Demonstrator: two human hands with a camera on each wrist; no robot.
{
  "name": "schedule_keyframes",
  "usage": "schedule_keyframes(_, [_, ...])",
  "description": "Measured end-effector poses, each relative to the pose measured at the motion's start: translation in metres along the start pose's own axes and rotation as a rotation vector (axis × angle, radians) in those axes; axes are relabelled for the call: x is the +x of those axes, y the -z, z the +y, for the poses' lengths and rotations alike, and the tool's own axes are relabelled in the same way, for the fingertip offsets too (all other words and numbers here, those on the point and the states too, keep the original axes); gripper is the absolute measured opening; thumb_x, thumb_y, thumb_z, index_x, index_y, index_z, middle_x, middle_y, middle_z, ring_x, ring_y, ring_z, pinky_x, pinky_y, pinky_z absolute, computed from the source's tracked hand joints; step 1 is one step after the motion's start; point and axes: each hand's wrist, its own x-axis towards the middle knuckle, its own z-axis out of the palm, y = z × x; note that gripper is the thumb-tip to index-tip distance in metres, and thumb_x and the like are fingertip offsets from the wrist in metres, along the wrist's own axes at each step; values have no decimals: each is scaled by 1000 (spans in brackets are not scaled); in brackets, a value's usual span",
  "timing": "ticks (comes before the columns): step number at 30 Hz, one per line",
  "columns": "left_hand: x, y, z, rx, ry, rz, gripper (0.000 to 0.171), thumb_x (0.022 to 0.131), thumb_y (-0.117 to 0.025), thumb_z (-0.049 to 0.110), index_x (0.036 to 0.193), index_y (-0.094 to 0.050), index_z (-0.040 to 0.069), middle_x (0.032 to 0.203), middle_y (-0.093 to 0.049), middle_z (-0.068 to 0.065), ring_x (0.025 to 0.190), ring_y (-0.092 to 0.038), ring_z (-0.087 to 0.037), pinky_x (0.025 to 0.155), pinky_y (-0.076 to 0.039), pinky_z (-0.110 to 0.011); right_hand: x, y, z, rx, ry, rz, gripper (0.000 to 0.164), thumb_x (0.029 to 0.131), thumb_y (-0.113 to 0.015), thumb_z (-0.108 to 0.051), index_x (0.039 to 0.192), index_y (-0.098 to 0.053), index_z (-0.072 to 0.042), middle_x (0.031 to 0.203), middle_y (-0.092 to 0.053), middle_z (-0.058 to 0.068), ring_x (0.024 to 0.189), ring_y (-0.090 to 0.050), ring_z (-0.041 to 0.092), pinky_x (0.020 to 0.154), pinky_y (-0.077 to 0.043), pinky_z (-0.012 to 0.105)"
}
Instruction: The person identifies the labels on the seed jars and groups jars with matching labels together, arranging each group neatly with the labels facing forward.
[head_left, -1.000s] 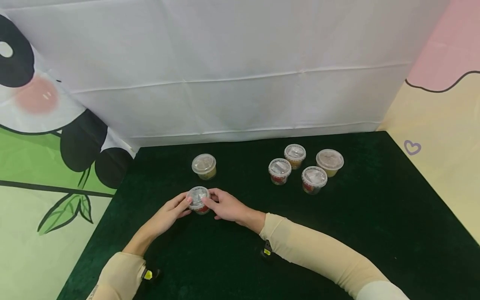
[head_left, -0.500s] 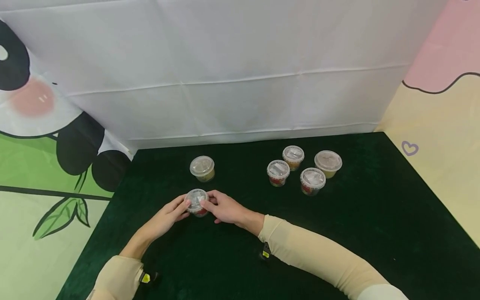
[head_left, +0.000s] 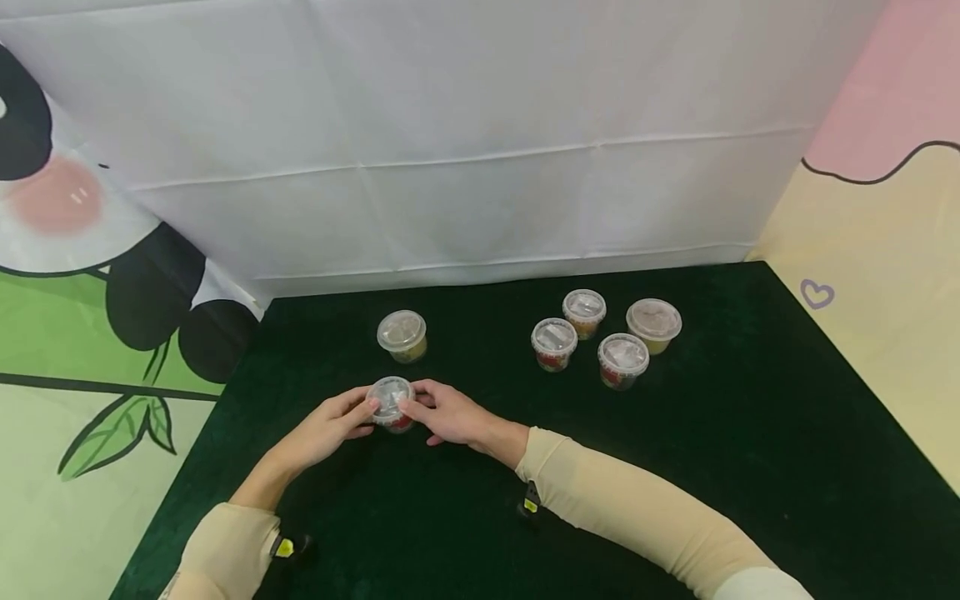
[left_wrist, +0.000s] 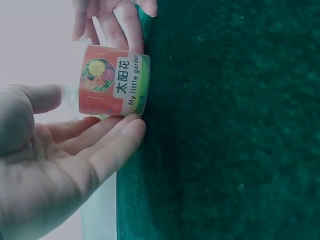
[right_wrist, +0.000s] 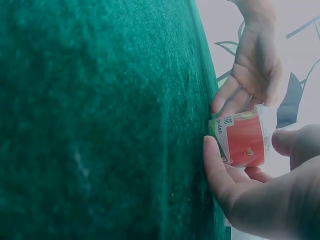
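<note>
A small round plastic tub (head_left: 390,400) with a clear lid stands upright at the left of the dark green table, between both hands. Its red label, seen on the tub (left_wrist: 102,82) in the left wrist view, has a flower picture and the words "My little garden" above a green band. My left hand (head_left: 322,429) holds its left side, thumb at the lid's rim and fingers along the wall. From the right, my right hand (head_left: 453,414) grips the same tub, thumb on the lid edge and fingers round the far side.
Behind the held tub stands a wider lidded tub (head_left: 402,333) with yellowish contents. Several more lidded tubs are grouped at back right, among them a red-labelled one (head_left: 624,358) and a wider one (head_left: 654,323). A white cloth backdrop (head_left: 450,200) rises behind the table (head_left: 600,500).
The head view has shifted slightly, so everything sits a little further left in it. Both hands keep their hold on the tub, which stays in place among the others.
</note>
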Motion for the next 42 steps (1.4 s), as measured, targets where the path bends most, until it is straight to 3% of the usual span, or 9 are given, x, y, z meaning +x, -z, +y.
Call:
schedule_keyframes(11, [4,-2,3,24,49,24,55,112,-37,32,152,-34,-6,142,-47,-28,130,-50,-44,103,-49,-49,3,6,4,41,-14,-19,51,103,-58,-40,147,-47,-17,143,-55,10,119,-60,27,84,-58,38])
schedule_keyframes(22, [8,-2,6,58,43,32,55,111,-41,31,153,-32,-3,142,-46,-26,128,-50,-42,101,-50,-49,2,7,-2,156,-74,-47,53,103,-60,-34,149,-44,-15,148,-50,12,128,-56,29,94,-55,43])
schedule_keyframes(31, [13,-8,19,292,4,110,59,110,-41,38,155,-31,1,148,-45,-25,131,-49,-42,104,-44,-61,-1,6,-1,213,-71,-55,55,104,-59,-30,153,-39,-12,151,-47,13,134,-51,30,100,-51,46])
schedule_keyframes(42, [28,-19,40,374,-95,196,58,108,-49,37,154,-36,3,153,-36,-23,138,-40,-45,105,-41,-64,-17,32,3,266,17,-96,58,108,-50,-25,159,-27,-9,158,-36,18,144,-38,37,107,-45,50])
